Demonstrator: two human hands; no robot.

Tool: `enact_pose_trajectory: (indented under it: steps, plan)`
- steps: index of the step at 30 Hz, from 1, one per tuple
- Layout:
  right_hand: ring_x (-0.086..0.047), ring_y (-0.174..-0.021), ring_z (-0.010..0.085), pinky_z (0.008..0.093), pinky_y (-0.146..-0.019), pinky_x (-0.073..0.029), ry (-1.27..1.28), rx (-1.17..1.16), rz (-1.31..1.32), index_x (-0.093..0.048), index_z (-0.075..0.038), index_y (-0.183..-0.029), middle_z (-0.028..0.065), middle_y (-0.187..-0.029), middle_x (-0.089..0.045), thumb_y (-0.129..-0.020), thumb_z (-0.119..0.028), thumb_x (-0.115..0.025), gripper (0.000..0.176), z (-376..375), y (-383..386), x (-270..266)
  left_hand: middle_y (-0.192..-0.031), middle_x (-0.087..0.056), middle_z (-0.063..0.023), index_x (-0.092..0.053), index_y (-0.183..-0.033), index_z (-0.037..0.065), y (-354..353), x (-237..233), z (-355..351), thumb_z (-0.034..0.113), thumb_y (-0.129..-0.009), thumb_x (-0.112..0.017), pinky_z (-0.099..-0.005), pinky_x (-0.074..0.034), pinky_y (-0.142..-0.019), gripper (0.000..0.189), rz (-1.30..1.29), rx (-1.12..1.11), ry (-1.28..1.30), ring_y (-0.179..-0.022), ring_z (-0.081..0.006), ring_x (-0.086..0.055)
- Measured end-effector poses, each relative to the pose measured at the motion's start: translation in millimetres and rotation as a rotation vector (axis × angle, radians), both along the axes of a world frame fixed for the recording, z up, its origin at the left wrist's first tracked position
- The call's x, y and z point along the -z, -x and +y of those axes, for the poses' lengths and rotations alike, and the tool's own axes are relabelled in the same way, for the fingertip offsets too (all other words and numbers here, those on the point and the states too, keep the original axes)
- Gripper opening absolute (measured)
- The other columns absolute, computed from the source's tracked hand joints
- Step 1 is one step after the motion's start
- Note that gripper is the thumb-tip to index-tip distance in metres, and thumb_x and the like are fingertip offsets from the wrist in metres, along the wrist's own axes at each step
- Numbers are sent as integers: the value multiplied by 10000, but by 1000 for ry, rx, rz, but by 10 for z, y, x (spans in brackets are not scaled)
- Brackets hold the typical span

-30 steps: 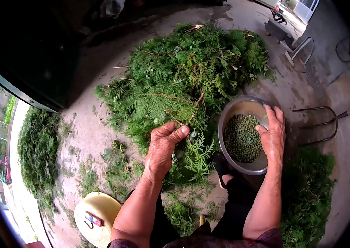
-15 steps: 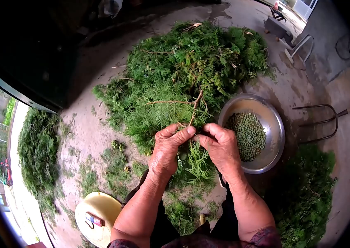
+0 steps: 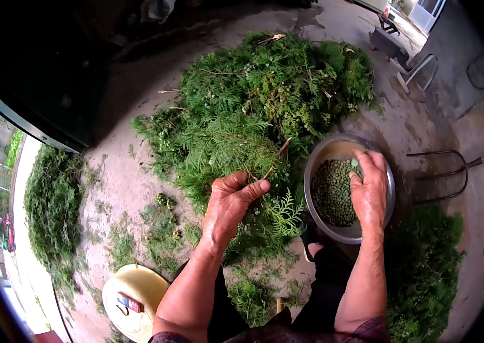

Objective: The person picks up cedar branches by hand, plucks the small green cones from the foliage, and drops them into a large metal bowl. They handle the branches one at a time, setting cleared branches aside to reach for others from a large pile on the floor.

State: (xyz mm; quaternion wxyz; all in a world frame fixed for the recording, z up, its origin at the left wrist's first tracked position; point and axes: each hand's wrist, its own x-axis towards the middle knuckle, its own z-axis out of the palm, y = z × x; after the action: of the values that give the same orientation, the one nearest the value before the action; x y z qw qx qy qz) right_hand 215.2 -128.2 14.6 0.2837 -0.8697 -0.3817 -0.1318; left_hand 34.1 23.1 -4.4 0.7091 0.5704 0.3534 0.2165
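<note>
My left hand (image 3: 232, 200) is closed, thumb against fingers, on the woody stem of a leafy evergreen branch (image 3: 276, 157), whose flat green fronds spread over the big pile. Over the steel bowl (image 3: 389, 197) is my right hand (image 3: 369, 186), thumb and fingers curled around a pale green seed cone (image 3: 356, 166). Small round green cones (image 3: 333, 194) cover much of the bowl's bottom below and left of that hand. The part of the stem inside my left grip is hidden.
A large heap of evergreen cuttings (image 3: 265, 86) lies ahead. More cuttings lie left (image 3: 53, 206) and right (image 3: 425, 274). A metal fork (image 3: 465, 166) rests beyond the bowl. A cream stool-like round top (image 3: 139, 286), with a small box (image 3: 130, 302) on it, stands lower left.
My right hand has left the branch and moved right, over the bowl. My left hand keeps its hold on the branch, whose stem has tilted further right.
</note>
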Motion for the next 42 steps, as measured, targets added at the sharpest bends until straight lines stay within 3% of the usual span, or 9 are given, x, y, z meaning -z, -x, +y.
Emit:
enact_pose_trajectory:
  steps: [5, 8, 10, 12, 14, 23, 29, 35, 42]
  plan:
    - [-576, -861, 257, 321, -742, -461, -470, -29, 29, -602, 13, -953, 119, -943, -589, -750, -7, -635, 207, 56, 175, -192, -552, -499, 4, -571, -656, 26, -11, 118, -24, 179, -741, -689, -273, -339, -486, 212, 199, 188, -404, -519, -111, -413]
    - [-610, -692, 138, 230, -565, -507, -575, -707, 325, -637, -49, -918, 76, -822, -631, -764, -23, -640, 156, 280, 576, -229, -586, -547, -171, -605, -699, 16, -22, 80, -94, 210, -682, -672, -385, -435, -539, 206, 315, 208, -727, -554, -351, -535]
    - [-616, -736, 186, 253, -631, -506, -366, -881, 506, -630, -11, -953, 107, -867, -627, -733, 22, -646, 223, 356, 845, -225, -593, -564, -160, -601, -715, 23, 65, 691, -65, 128, -677, -627, -381, -451, -544, 115, 93, 156, -644, -547, -328, -558]
    - [-616, -791, 204, 274, -677, -500, -370, -653, 460, -601, 9, -969, 130, -913, -611, -785, 11, -584, 185, 430, 851, -51, -615, -584, -149, -583, -743, 34, 24, 339, -130, 122, -664, -636, -384, -461, -554, 129, 389, 262, -810, -573, -318, -582]
    - [-614, -828, 214, 284, -728, -489, -383, -305, 464, -570, 21, -1022, 136, -935, -606, -826, -8, -529, 202, 432, 728, 111, -637, -589, -155, -587, -798, 50, -47, 67, -170, 161, -666, -652, -388, -464, -565, 184, 300, 258, -649, -608, -332, -586]
    - [-606, -839, 325, 353, -720, -487, -306, -298, 584, -545, 24, -1046, 199, -928, -611, -784, -29, -588, 271, 430, 661, 330, -717, -614, -171, -602, -860, 42, -60, 202, -184, 146, -671, -663, -372, -478, -632, 224, 303, 254, -678, -679, -313, -607]
    - [-623, -802, 251, 312, -702, -488, -349, -277, 672, -548, 11, -1059, 167, -904, -627, -784, -17, -590, 279, 436, 639, 320, -730, -619, -2, -624, -791, 25, -82, 297, -124, 52, -811, -594, -233, -447, -671, 45, 64, 220, -178, -706, -61, -541]
    - [-573, -698, 114, 232, -601, -472, -555, -290, 887, -552, -23, -997, 65, -795, -602, -819, -65, -592, 188, 433, 630, 214, -635, -574, -23, -572, -761, 5, -76, 126, -147, 151, -868, -552, -249, -391, -543, 182, 119, 233, -320, -589, -75, -480]
    - [-529, -638, 132, 254, -599, -465, -360, -422, 672, -540, -14, -932, 56, -769, -561, -735, -55, -690, 252, 465, 676, 219, -614, -553, -37, -553, -745, 1, -69, 174, -174, 138, -853, -559, -254, -397, -534, 174, 98, 195, -417, -582, -95, -500]
